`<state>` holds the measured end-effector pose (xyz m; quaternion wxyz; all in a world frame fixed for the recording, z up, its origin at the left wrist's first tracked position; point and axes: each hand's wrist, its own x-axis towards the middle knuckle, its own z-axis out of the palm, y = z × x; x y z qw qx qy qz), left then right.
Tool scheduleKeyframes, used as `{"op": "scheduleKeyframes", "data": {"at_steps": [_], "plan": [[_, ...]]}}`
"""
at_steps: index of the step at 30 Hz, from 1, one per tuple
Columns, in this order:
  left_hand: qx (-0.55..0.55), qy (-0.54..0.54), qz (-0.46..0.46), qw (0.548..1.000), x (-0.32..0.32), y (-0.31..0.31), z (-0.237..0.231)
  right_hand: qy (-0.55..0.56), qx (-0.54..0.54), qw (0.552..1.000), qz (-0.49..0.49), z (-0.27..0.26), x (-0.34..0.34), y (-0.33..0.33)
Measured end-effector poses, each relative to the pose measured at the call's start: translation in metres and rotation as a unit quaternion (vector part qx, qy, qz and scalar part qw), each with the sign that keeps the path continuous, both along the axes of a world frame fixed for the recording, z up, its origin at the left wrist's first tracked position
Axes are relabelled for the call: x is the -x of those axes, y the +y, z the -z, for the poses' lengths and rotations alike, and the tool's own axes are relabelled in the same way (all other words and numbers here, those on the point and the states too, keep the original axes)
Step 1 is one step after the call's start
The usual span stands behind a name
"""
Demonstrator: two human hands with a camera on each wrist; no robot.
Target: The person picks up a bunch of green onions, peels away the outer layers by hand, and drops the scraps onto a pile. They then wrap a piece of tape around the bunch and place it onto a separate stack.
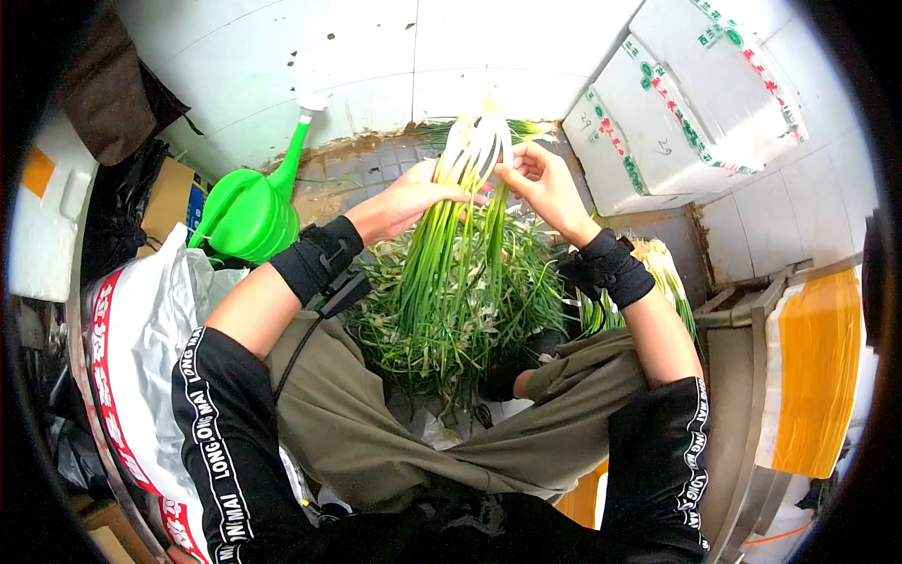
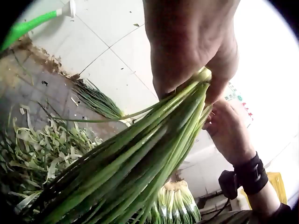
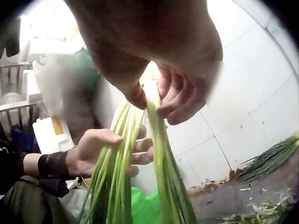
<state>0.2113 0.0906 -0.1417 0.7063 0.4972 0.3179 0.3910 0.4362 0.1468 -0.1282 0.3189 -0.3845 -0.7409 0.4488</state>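
A bunch of green onions [image 1: 442,244], white ends up, hangs from the left hand [image 1: 413,199], whose thumb lies across the stalks. Between thumb and fingers, the right hand [image 1: 543,184] pinches a few stalks at the bunch's right side. In the right wrist view these stalks [image 3: 161,140] stand slightly apart from those in the left hand [image 3: 100,149]. The left wrist view has the long green leaves [image 2: 126,163] running down from the left hand [image 2: 194,51], its fingertips hidden. Below the hands lies a heap of loose leaves and trimmings [image 1: 507,301].
A green watering can [image 1: 249,211] stands left by the wall, near a white sack [image 1: 155,329]. White foam boxes [image 1: 648,122] are stacked at the back right. More green onions lie by the wall [image 2: 98,100] and beside the right knee [image 1: 662,273].
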Motion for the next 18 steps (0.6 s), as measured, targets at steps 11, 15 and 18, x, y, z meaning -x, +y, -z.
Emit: {"op": "scheduleKeyframes", "data": {"at_steps": [11, 15, 18], "plan": [[0.014, -0.017, 0.007, 1.0, -0.003, 0.006, 0.007, -0.037, -0.057, 0.998, -0.003, 0.001, 0.005, -0.01], [0.012, -0.026, 0.005, 1.0, -0.01, 0.002, 0.004, 0.043, 0.074, 0.996, -0.012, -0.001, 0.001, -0.007], [0.019, -0.007, -0.023, 1.0, -0.006, 0.006, 0.001, 0.052, 0.097, 0.994, -0.002, 0.004, -0.005, 0.0]]}}
